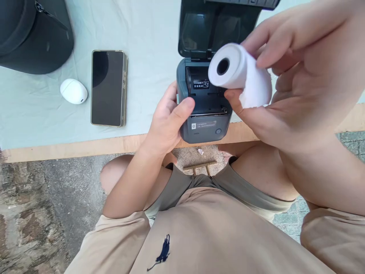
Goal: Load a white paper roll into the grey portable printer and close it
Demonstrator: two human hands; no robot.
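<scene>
At the near edge of the table (71, 149), a small dark grey printer (209, 133) sits in front of the person, with its lid (216, 32) swung up and open on the far side. The left hand (168, 121) is part closed around the printer's left side, the thumb laid over the left rim and the fingers going down out of sight against the outer wall. The right hand (302, 72) is curled around a white paper roll (242, 72), gripping it between the thumb on the near side and the fingers on the far side. The roll is tilted, its round end with the dark centre hole facing left and toward the camera, and a loose, torn end of paper hangs at its near side. It is above the right part of the printer's open bay; whether it touches the printer cannot be told. A label with white print shows inside the bay, and a round power button (218, 131) is on the near right of the printer's top. Left of the printer, a phone (108, 87) lies screen up on the pale cloth (151, 49). Left of the phone is a small white case (73, 91), and at the far left stands a black bag (40, 45) with a zip.
</scene>
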